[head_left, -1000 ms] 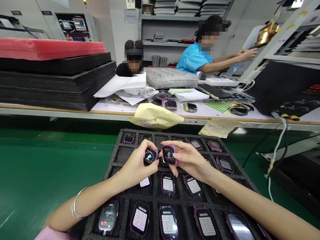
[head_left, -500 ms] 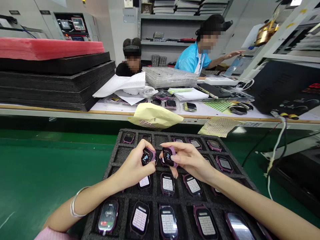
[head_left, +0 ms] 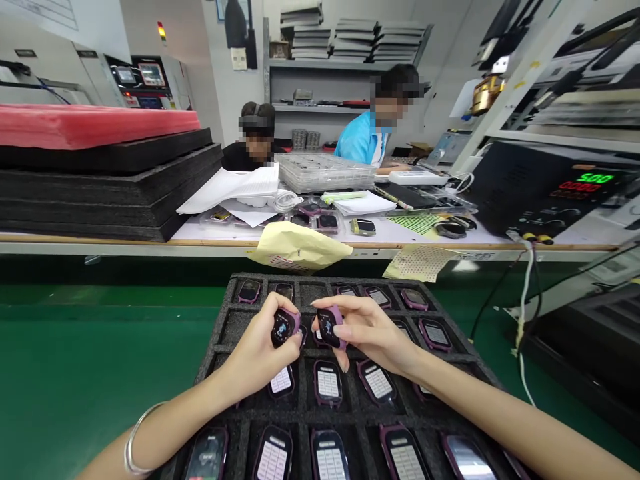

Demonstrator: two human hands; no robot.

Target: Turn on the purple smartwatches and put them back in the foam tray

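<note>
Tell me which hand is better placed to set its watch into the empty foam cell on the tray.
Probably the left hand: the purple-framed watch it pinches sits right beside the empty foam cell. The right hand holds another watch farther away and would have to cross the left hand.

Green digits 500 on black power box [head_left: 530, 193], on table [head_left: 380, 235], well beyond and right of right grip [head_left: 373, 330]. Red digits beneath, too small to read. Watches [head_left: 327, 383] in foam tray [head_left: 216, 327] below grips: screens show keypad-like grids, characters too small to read. Watch face [head_left: 283, 328] in left grip [head_left: 257, 350]: blue figure, no legible text. Papers [head_left: 227, 190]: nothing readable.
</note>
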